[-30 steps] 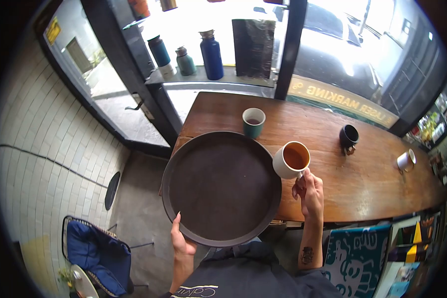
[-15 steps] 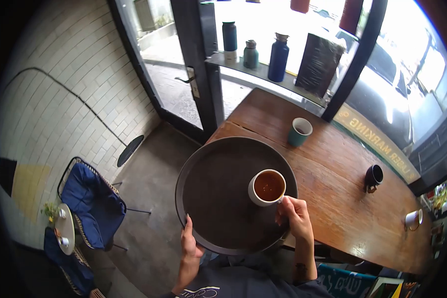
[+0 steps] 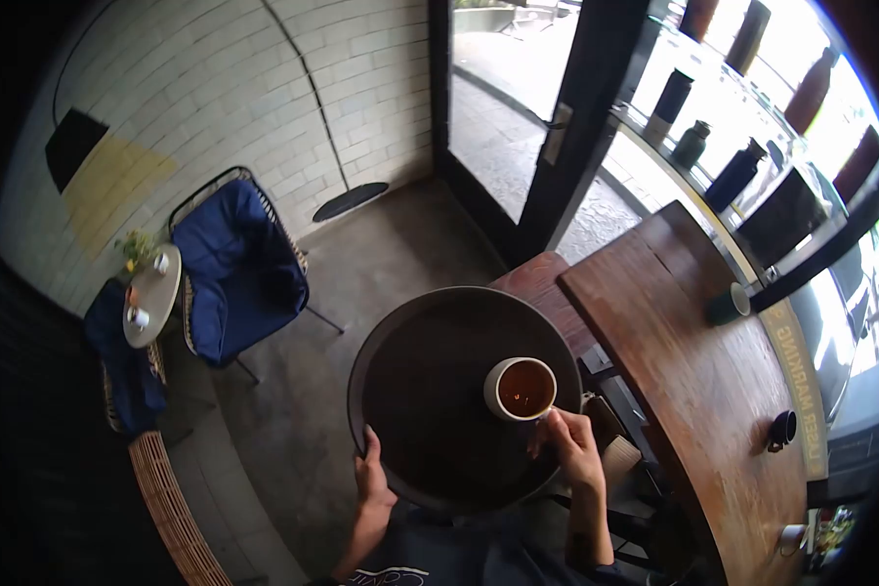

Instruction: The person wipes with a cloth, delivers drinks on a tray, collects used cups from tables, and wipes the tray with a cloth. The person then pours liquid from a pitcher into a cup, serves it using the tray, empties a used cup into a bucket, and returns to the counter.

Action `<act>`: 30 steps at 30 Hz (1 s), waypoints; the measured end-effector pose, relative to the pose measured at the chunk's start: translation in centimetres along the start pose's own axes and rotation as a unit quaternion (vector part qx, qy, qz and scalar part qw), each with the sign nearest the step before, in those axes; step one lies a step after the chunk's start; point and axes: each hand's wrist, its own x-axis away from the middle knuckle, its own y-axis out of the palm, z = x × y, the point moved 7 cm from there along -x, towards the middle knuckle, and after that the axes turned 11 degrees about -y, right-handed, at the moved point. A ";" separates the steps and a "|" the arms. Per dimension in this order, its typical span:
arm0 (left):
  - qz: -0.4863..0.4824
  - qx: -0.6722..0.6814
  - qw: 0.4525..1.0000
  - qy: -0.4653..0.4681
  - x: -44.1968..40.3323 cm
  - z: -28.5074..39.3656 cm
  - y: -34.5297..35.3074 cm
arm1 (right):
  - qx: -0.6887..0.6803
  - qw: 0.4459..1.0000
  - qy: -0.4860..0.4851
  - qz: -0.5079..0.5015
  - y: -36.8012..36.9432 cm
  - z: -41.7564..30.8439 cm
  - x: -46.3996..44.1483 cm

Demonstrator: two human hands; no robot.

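Observation:
A round dark serving tray (image 3: 430,391) is held out in front of my body. My left hand (image 3: 373,477) grips its lower left rim, thumb on top and the other fingers hidden beneath. Toward the tray's right side is a white cup (image 3: 503,398) of reddish-brown drink. My right hand (image 3: 571,447) is closed on the cup's handle, mostly covered by the fingers. Whether the cup's base rests on the tray I cannot tell.
Right of me runs a wooden table (image 3: 645,322) with a green cup (image 3: 728,305), a black cup (image 3: 781,428) and a white cup (image 3: 791,535). A blue cushioned chair (image 3: 234,264) and small round table (image 3: 156,293) stand left. Ahead are a lamp base (image 3: 350,201) and glass door (image 3: 508,127).
My view has swung left, so the wooden table and window shift right and the chair comes nearer the middle. Both hands keep their hold on the tray and cup.

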 end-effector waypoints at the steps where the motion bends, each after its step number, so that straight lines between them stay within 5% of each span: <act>1: 0.011 0.011 1.000 -0.003 -0.2 0.5 -1.6 | -0.001 1.000 0.000 -0.008 1.6 0.8 -0.3; 7: 0.182 -0.091 0.979 0.020 -0.5 2.8 -11.8 | -0.060 0.994 0.090 -0.033 9.5 7.5 0.3; 11: 0.172 -0.041 0.982 -0.062 -6.7 -2.9 -21.4 | -0.081 0.989 0.119 -0.017 11.8 13.4 1.2; 25: 0.273 -0.193 0.925 -0.180 -14.5 -15.0 -26.7 | -0.068 0.961 0.224 0.149 1.0 37.7 4.1; 30: 0.337 -0.250 0.876 -0.239 -14.0 -21.1 -28.2 | -0.202 0.907 0.248 0.273 0.0 47.0 0.2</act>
